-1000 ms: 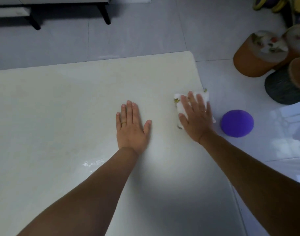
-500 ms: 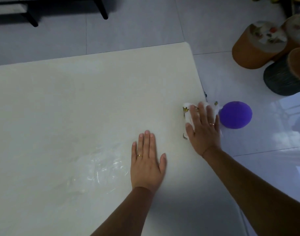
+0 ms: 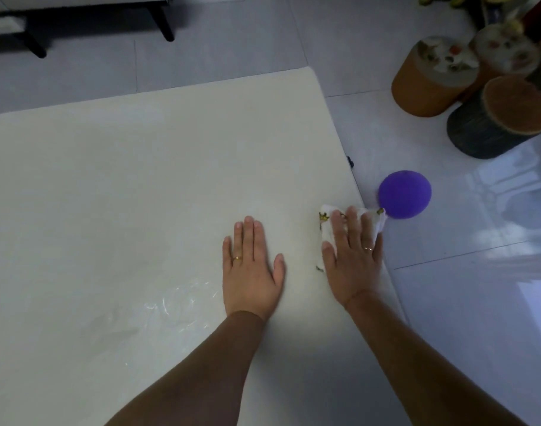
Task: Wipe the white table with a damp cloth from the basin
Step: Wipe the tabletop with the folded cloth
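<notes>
The white table [image 3: 124, 186] fills the left and middle of the head view. A small white cloth [image 3: 327, 230] with yellow prints lies at the table's right edge, partly hanging over it. My right hand [image 3: 352, 259] presses flat on the cloth with straight fingers and covers most of it. My left hand [image 3: 250, 269] rests flat on the bare tabletop, a short way left of the cloth. Wet streaks [image 3: 177, 305] shine on the table to the left of my left hand. No basin is in view.
A purple round thing [image 3: 405, 194] sits on the floor just beyond the table's right edge, close to the cloth. Several round stools [image 3: 432, 78] stand on the grey tiled floor at the upper right. Dark furniture legs [image 3: 163, 23] stand at the top left.
My right hand has slid the cloth toward me along the table's right edge. My left hand has also moved nearer, still flat on the table.
</notes>
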`<action>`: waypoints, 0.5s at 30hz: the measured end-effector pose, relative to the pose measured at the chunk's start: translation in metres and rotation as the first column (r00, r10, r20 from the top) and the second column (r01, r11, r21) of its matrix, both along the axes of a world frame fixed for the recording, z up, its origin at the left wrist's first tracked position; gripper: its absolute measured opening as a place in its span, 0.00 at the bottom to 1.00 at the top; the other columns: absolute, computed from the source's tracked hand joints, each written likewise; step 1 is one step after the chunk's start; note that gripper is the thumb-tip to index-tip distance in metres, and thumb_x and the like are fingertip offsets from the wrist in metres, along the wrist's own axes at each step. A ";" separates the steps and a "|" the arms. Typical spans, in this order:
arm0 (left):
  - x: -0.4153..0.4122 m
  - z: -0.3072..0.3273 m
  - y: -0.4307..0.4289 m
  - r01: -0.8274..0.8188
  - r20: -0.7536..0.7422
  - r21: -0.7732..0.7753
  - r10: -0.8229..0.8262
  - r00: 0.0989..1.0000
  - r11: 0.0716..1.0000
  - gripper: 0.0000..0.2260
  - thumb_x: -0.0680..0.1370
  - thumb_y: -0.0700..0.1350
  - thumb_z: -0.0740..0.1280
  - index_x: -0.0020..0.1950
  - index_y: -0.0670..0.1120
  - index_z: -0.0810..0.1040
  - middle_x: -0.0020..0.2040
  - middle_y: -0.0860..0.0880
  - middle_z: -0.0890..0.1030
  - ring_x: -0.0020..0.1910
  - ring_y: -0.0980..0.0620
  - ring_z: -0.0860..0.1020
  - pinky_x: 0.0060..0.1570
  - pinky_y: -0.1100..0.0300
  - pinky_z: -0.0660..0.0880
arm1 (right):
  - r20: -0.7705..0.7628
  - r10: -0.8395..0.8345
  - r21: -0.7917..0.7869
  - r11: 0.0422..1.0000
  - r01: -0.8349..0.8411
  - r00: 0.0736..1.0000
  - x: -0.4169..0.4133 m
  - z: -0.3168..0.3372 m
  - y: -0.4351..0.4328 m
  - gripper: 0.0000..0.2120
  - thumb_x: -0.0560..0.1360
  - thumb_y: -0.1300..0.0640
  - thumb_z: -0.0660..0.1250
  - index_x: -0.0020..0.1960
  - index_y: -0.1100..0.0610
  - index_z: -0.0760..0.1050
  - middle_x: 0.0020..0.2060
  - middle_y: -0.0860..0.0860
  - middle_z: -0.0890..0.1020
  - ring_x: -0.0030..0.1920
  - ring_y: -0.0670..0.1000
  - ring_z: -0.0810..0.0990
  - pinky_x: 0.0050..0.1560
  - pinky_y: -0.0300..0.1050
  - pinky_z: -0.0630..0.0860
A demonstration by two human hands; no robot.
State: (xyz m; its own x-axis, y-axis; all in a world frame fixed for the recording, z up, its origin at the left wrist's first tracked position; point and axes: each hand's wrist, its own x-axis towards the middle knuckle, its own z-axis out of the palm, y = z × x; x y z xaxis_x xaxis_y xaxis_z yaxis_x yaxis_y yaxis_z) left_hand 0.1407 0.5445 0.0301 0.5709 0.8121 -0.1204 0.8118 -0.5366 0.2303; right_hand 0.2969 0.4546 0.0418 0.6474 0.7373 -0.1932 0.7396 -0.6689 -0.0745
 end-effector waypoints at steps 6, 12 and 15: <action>0.000 -0.004 -0.001 -0.005 -0.006 0.023 0.005 1.000 1.000 0.31 0.79 0.58 0.44 0.78 0.44 0.46 0.79 0.45 0.48 0.78 0.49 0.44 0.75 0.52 0.39 | 0.041 0.282 -0.028 0.959 -0.281 0.959 -0.050 0.001 -0.026 0.29 0.78 0.46 0.48 0.77 0.52 0.52 0.76 0.54 0.56 0.76 0.59 0.53 0.73 0.62 0.53; 0.000 -0.005 -0.002 -0.012 -0.001 0.037 0.012 1.000 0.999 0.31 0.78 0.58 0.43 0.78 0.44 0.46 0.79 0.46 0.48 0.78 0.49 0.44 0.75 0.52 0.39 | -0.029 0.112 -0.001 0.994 -0.112 0.993 -0.007 0.002 -0.065 0.28 0.79 0.47 0.50 0.77 0.50 0.46 0.77 0.53 0.50 0.77 0.58 0.44 0.74 0.60 0.48; -0.001 -0.007 0.000 -0.011 0.001 0.058 0.011 1.000 0.998 0.32 0.78 0.58 0.42 0.78 0.44 0.46 0.79 0.46 0.48 0.78 0.49 0.44 0.74 0.54 0.36 | -0.005 -0.089 0.006 0.996 0.089 0.996 -0.042 0.000 -0.066 0.29 0.80 0.47 0.52 0.77 0.51 0.46 0.77 0.54 0.50 0.76 0.60 0.44 0.74 0.60 0.46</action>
